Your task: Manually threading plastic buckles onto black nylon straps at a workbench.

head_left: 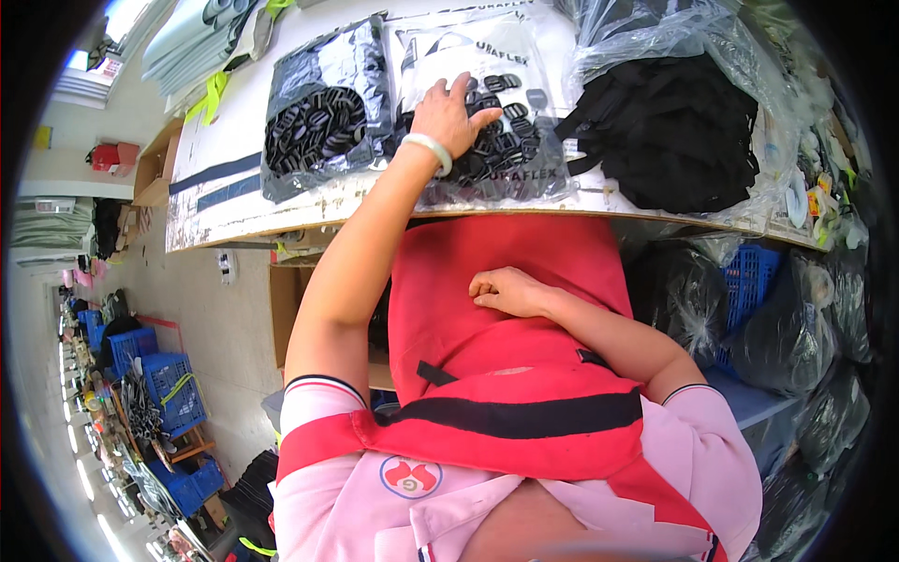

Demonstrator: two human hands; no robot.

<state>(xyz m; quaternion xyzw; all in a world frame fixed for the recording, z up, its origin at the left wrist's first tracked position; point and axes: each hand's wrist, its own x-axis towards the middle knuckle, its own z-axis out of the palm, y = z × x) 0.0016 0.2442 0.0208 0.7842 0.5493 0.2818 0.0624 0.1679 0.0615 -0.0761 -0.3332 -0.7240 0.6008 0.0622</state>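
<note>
My left hand (449, 120), with a pale bangle (429, 150) at its wrist, reaches onto the table with its fingers spread. It lies over black plastic strap buckles (506, 140) on a clear printed plastic bag (538, 66). Left of it, another heap of black buckles (314, 126) rests on a dark plastic bag (356, 47). Close in front of the red apron (515, 239), my right hand (508, 291) hangs with its fingers curled in, and nothing shows in them. A pile of black webbing straps (674, 131) sits to the right in clear plastic.
The white worktable (225, 220) has a worn front edge. Folded grey-green sheets (201, 47) lie at its far left. Below on the right are filled plastic bags (791, 323) and a blue crate (749, 276). More blue crates (173, 389) stand along the floor at left.
</note>
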